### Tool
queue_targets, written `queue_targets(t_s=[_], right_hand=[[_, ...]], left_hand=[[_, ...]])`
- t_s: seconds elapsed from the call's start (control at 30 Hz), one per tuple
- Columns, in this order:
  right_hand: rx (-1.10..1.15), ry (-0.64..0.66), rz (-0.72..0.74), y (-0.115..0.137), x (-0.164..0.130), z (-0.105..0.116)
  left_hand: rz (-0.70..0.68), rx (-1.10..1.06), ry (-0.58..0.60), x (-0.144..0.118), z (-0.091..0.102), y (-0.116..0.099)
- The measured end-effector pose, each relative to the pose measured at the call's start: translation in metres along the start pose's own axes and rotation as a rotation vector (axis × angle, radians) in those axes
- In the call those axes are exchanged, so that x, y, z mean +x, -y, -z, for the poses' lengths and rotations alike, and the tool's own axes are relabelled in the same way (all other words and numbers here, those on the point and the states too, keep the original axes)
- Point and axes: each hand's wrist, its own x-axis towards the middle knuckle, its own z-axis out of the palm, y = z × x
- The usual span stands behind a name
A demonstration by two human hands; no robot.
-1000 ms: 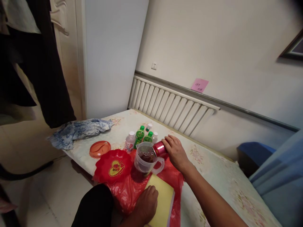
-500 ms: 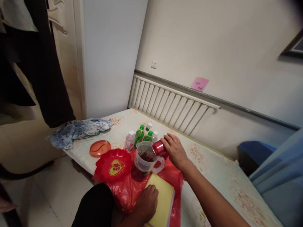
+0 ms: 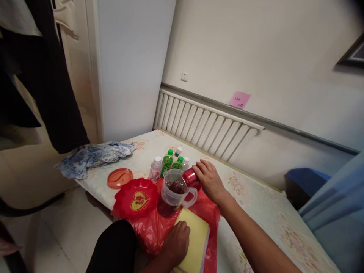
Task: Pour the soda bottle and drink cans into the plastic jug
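Observation:
In my right hand [image 3: 209, 179] is a red drink can [image 3: 190, 177], tipped sideways with its mouth at the rim of a clear plastic measuring jug [image 3: 171, 201]. Dark brown liquid [image 3: 174, 186] with bubbles lies inside the jug, whose handle points right. My left hand [image 3: 178, 240], fingers curled in, rests on a yellow notebook [image 3: 196, 231] in front of the jug. Under jug and notebook spreads a red plastic bag [image 3: 149, 233]. A scalloped red tray [image 3: 135, 199] with a yellow heart print sits left of the jug.
Behind the jug stand several small bottles, among them a green-capped bottle [image 3: 167, 161] and a white-capped bottle [image 3: 156, 169]. An orange divided dish [image 3: 120, 178] and a crumpled blue-white cloth [image 3: 98, 155] lie left on the flowered cover [image 3: 256, 201]. A radiator [image 3: 204, 123] runs along the wall.
The can stays tilted at the jug, and the liquid in the jug looks slightly higher. Both hands hold nearly the same positions; the view has shifted slightly.

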Motion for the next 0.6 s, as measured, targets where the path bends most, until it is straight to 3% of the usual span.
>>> queue_targets(t_s=[0.4,0.6], right_hand=[[0.075,-0.022,-0.043,0.001,-0.003,-0.005],[0.310,-0.024,-0.180,-0.001,-0.016,-0.014]], left_hand=[[0.001,0.000,-0.003,0.000,0.003,-0.002],[0.014,-0.004,0.007,0.001,0.003,-0.001]])
